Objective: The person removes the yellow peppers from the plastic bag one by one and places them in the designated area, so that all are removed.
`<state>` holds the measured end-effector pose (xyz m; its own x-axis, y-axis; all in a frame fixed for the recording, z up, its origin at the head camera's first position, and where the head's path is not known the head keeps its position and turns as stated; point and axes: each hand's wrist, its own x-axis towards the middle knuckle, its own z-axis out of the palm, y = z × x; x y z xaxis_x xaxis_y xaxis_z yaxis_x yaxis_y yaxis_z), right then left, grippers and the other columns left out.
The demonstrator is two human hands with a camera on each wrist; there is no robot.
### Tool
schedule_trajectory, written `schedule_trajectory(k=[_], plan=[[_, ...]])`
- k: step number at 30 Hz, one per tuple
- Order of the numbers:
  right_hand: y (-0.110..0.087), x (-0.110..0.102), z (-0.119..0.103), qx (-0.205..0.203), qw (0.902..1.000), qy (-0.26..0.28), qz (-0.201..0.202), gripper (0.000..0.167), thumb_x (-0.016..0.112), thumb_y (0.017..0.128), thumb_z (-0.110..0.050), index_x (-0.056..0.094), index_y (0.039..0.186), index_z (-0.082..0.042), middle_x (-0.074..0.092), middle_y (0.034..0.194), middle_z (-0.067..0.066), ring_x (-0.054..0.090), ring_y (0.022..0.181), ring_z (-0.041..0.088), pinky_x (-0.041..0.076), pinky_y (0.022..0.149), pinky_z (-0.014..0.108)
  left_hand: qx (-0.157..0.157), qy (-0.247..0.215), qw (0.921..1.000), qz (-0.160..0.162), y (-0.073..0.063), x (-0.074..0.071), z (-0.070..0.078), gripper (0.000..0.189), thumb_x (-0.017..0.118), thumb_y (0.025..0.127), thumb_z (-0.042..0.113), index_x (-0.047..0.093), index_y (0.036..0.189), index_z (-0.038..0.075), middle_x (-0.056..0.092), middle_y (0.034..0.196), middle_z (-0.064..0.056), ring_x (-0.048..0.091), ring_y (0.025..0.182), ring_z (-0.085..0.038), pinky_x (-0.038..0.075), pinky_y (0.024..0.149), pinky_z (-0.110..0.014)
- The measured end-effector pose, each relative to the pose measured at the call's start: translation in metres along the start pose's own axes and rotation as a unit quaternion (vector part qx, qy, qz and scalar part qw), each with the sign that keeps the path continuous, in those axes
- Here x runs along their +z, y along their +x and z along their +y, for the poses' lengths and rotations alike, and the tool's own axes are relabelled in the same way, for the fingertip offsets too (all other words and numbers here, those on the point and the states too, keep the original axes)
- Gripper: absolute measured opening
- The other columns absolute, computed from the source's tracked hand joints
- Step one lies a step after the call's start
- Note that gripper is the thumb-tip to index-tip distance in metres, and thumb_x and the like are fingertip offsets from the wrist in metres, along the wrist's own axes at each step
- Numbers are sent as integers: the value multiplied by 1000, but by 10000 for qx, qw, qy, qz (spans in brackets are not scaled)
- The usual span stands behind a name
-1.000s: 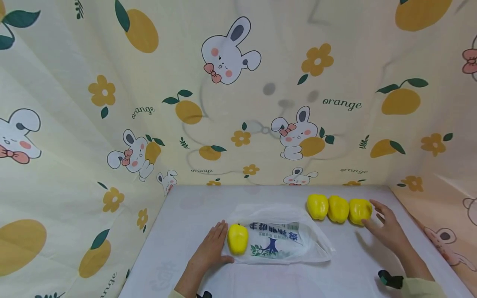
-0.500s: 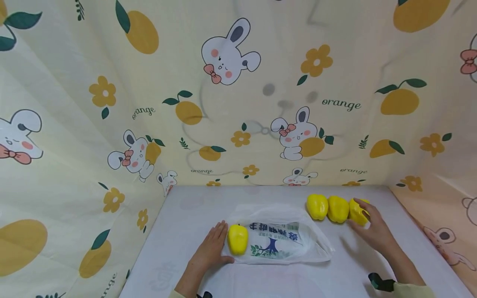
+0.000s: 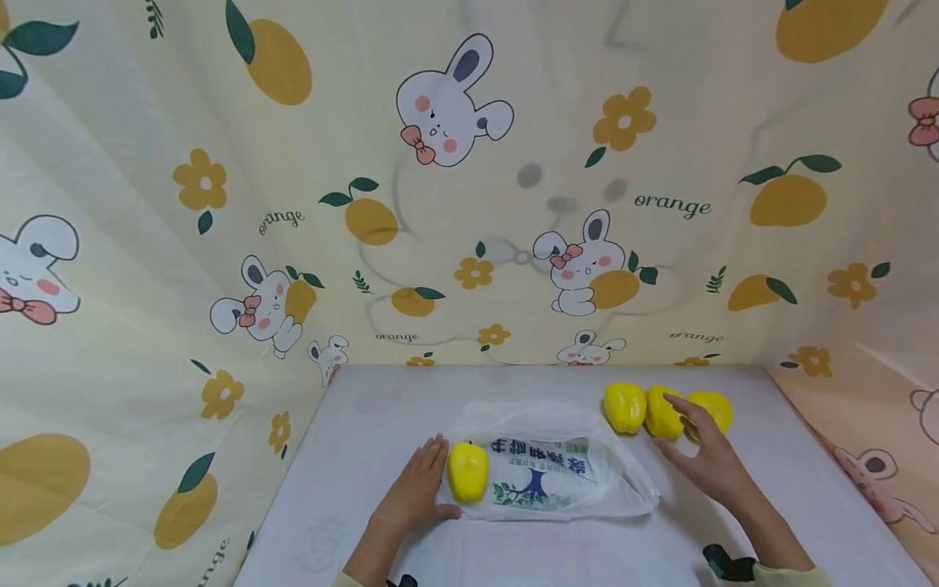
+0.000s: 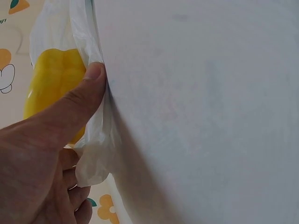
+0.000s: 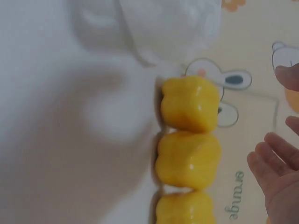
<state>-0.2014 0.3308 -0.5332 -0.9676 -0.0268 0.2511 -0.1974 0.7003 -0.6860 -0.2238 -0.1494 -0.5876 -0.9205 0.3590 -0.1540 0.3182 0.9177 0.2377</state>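
A white printed plastic bag (image 3: 587,499) lies flat on the table with one yellow bell pepper (image 3: 468,472) on its left end. Beside that pepper my left hand (image 3: 416,483) rests on the bag's left edge, fingers straight and thumb spread toward the bag. In the left wrist view the thumb (image 4: 77,102) touches the crumpled plastic (image 4: 96,161). At the back right stand three more yellow bell peppers (image 3: 624,408) in a row. My right hand (image 3: 707,465) hovers in front of them, fingers apart and holding nothing, overlapping the middle pepper (image 3: 659,417) and the right pepper (image 3: 716,409).
The white table (image 3: 381,408) is enclosed by a cloth (image 3: 455,212) printed with rabbits, oranges and flowers at the back and both sides. A dark strap (image 3: 728,562) is on the right wrist.
My right hand has moved left along the row, from the right pepper to in front of the middle one. The left hand, the bag and the peppers have stayed in place.
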Motion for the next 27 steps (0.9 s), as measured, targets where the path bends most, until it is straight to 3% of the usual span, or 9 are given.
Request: schedule_trajectory(k=[6,11,15,17,18,22,27], plan=[[0,7,-16,-107,9998,160,7,81,85,93,-10,40,159,0,40,162,30,44,141,55,42,109,76,-43,-43,10000,-25,0,0,1,118,91,82,54,28,169,6,21,179,-12,22,164,-30,22,133,-51],[-1,16,-27,-296,9995,84,-14,79,85,93,-13,43,158,-2,42,162,28,50,139,53,46,109,70,-25,-30,10000,-23,0,0,0,118,91,82,54,28,170,5,20,179,-12,21,164,-30,21,133,-51],[-1,25,-35,-552,9985,33,48,78,87,91,-13,47,157,-5,46,160,24,52,140,48,49,113,35,2,-16,10000,-3,0,-1,0,118,90,82,54,28,169,5,20,179,-13,22,164,-31,21,133,-51],[-1,29,-39,-644,9979,76,41,78,88,90,-12,48,156,-6,48,159,22,50,142,45,48,113,32,-13,-34,10000,-25,0,-1,1,118,90,83,54,27,170,5,20,179,-13,21,165,-30,21,134,-50],[-2,32,-41,-659,9978,113,14,78,88,90,-12,48,156,-7,48,159,21,50,142,44,48,113,32,-17,-56,10000,-26,0,-1,1,118,90,82,54,27,170,5,20,179,-13,21,165,-30,21,134,-51],[-3,42,-49,-704,9973,174,-90,77,88,91,-14,48,156,-9,50,157,18,54,139,40,49,110,61,-38,-118,9999,-45,-1,-2,1,118,91,82,52,27,170,5,20,179,-13,21,165,-31,20,134,-51],[-3,56,-56,-881,9955,309,-128,77,89,89,-10,49,156,-9,51,157,16,55,138,39,50,110,62,-17,-114,9999,-11,-1,-2,1,118,91,82,52,27,170,5,20,179,-13,21,165,-31,20,134,-51]])
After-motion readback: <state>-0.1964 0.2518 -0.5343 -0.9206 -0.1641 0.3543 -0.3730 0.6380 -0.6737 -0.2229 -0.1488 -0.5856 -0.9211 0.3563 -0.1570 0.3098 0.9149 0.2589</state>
